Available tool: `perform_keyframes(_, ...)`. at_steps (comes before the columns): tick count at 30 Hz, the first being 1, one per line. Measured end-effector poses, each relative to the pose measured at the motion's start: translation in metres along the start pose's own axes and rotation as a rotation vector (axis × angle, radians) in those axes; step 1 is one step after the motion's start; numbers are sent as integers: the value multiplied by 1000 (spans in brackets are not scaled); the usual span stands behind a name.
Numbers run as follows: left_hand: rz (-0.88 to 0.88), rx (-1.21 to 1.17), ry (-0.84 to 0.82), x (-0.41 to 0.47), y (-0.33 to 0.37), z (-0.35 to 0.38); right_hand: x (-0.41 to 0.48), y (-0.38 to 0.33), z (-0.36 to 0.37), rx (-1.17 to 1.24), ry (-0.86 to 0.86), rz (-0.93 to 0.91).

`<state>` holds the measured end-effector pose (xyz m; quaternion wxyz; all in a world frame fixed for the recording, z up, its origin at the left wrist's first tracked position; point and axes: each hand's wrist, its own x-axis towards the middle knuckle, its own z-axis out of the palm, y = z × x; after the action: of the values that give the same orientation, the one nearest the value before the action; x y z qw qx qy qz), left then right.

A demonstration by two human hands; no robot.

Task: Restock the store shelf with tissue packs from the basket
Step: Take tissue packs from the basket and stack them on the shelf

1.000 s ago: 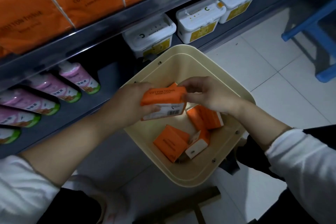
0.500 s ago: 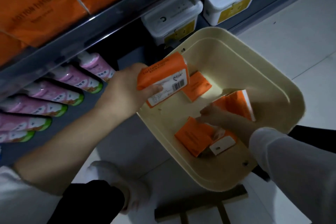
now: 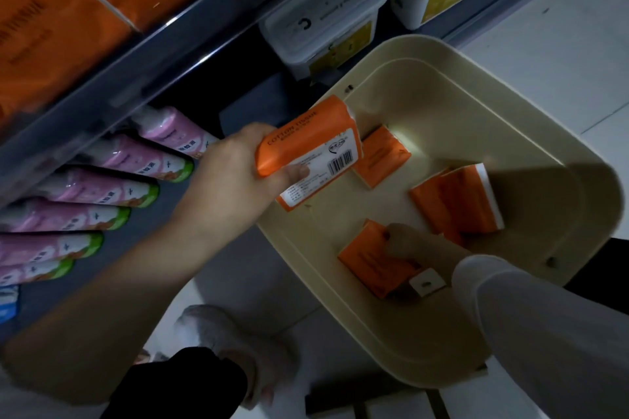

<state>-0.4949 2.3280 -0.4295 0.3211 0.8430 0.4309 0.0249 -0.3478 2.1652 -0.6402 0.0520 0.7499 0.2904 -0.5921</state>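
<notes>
Head view: one cotton tissue pack (image 3: pixel 311 153) is pinched in the left hand (image 3: pixel 231 180), thumb on its white barcode face, raised over the left rim of the cream basket (image 3: pixel 476 92). The right hand (image 3: pixel 418 245) reaches into the basket and lies on a second orange pack (image 3: pixel 369 264) flat on the bottom. I cannot tell whether its fingers have closed round it. Loose packs (image 3: pixel 456 204) lie further in.

The step appears to be gathering packs for shelving. To do it well, the right hand should hook the flat pack's edge to lift it cleanly. Both packs should then clear the metal shelf lip (image 3: pixel 163 54) and go beside the large orange tissue bundles (image 3: pixel 68 10), not among the pink bottles (image 3: pixel 112 187) or white tubs (image 3: pixel 323 20) below.
</notes>
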Motion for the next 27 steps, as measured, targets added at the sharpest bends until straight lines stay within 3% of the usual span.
perform_keyframes(6, -2, -51, -10, -1, 8, -9, -21, -7, -25, 356, 96, -91)
perform_keyframes(11, 12, -89, 133, -3, 18, -32, -53, -29, -57, 931, 173, -247)
perform_keyframes(14, -19, -117, 234, -13, 20, -49, -84, -47, -75, 1108, 202, -333)
perform_keyframes(21, -39, -303, 566, -53, 5, -86, -161, -76, -78, 1250, 173, -610)
perform_keyframes(27, -49, -476, 528, -80, -18, -91, -219, -107, -65, 1069, 79, -853)
